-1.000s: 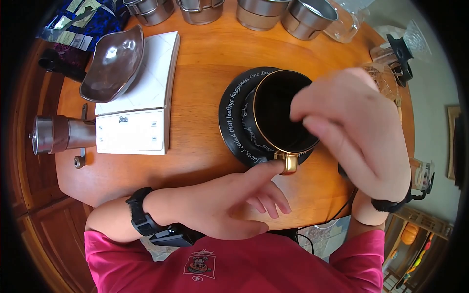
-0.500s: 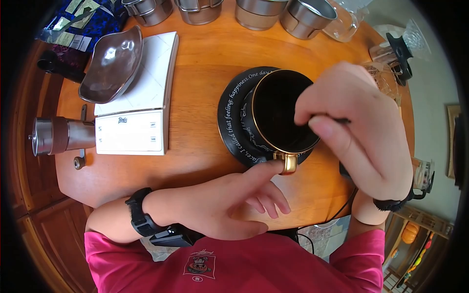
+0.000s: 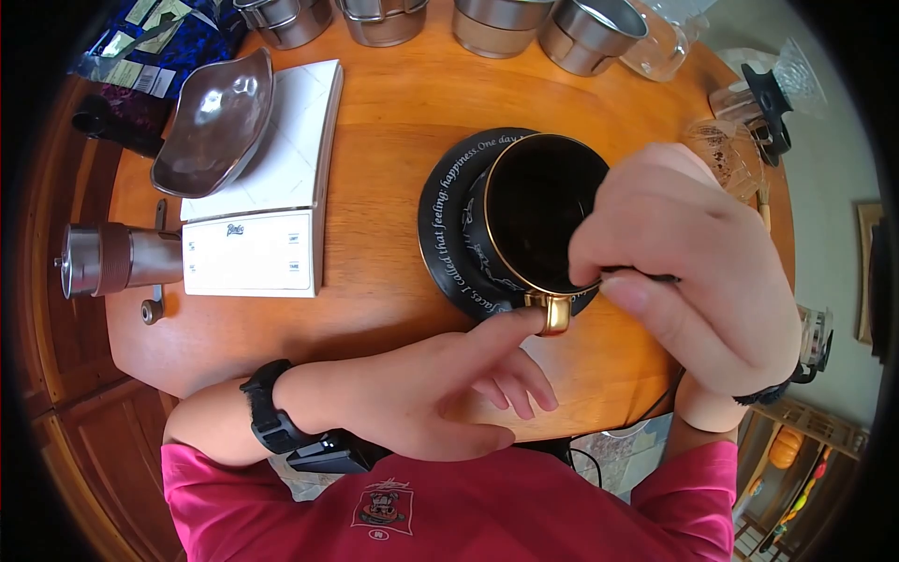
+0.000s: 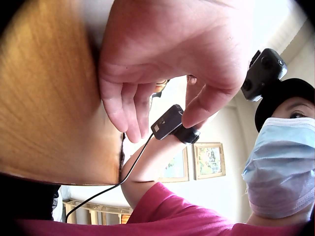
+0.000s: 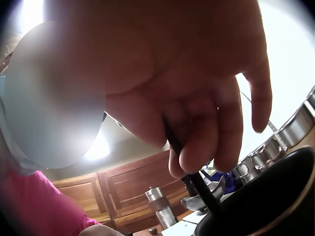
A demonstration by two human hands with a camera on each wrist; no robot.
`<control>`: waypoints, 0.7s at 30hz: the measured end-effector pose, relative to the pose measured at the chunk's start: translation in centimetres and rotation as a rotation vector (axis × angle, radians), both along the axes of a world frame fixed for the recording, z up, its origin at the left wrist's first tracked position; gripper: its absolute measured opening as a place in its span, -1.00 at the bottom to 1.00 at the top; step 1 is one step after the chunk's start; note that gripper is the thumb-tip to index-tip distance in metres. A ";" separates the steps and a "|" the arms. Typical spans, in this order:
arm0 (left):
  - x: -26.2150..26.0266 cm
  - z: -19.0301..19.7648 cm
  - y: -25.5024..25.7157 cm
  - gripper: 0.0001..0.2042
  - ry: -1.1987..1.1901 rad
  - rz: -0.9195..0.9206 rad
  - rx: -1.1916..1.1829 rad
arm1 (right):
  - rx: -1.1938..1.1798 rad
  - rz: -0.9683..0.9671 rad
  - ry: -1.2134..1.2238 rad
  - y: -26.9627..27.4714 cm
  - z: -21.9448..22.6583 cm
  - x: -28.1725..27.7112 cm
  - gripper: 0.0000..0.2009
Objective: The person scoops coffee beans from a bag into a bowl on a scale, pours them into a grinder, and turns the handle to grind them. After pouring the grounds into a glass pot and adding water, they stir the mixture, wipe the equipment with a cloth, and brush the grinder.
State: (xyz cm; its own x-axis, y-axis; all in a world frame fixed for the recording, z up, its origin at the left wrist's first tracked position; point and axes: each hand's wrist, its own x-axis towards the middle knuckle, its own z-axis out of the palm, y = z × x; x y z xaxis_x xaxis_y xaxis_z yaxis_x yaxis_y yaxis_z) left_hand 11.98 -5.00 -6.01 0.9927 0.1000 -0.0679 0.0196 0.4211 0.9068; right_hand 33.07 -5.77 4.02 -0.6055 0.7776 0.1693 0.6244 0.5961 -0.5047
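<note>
Right hand point(image 3: 698, 272) pinches a dark stick point(image 5: 202, 190) dipping into the black cup point(image 3: 538, 211) at head-view 2 o'clock, left hand point(image 3: 426, 384) loose with one fingertip at the 6 o'clock handle point(image 3: 556, 317), so a hard sideways sweep could rock it on its saucer point(image 3: 440, 222).

A wooden table point(image 3: 393, 187) fills the middle of the head view. Directly on it sit a black saucer point(image 3: 442, 220) right of centre, a white scale point(image 3: 253, 258) at left, a grinder point(image 3: 105, 258) and crank point(image 3: 160, 276) at far left, and four metal cups point(image 3: 501, 30) along the top.
</note>
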 end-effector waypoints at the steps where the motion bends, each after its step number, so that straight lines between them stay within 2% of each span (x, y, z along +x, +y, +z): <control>1: 0.0 0.0 0.0 -0.22 0.002 0.000 0.002 | 0.000 -0.001 0.000 0.0 -0.2 -0.1 -0.83; 4: 0.1 0.1 0.1 -0.22 0.029 -0.017 -0.011 | 0.074 -0.083 -0.022 0.0 -0.9 0.0 -0.84; 6: 0.1 0.3 0.2 -0.22 0.038 -0.020 -0.011 | 0.264 -0.173 -0.084 0.2 -1.5 0.6 -0.85; 10: 0.1 0.4 0.3 -0.22 0.050 -0.032 -0.021 | 0.180 -0.205 -0.169 -0.2 0.3 0.2 -0.85; 13: 0.0 0.1 0.1 -0.21 0.009 -0.013 0.005 | 0.062 -0.116 -0.122 -0.4 0.6 0.0 -0.84; 15: 0.0 0.1 0.0 -0.21 0.000 -0.003 0.015 | -0.048 -0.016 -0.008 -0.4 0.3 -0.3 -0.83; 19: -0.1 0.1 0.0 -0.22 -0.001 0.009 0.004 | 0.019 -0.021 0.020 -0.2 -0.8 -0.5 -0.84; 21: 0.0 0.2 0.1 -0.22 0.013 -0.009 0.005 | 0.201 -0.091 -0.108 0.0 -1.1 -0.3 -0.86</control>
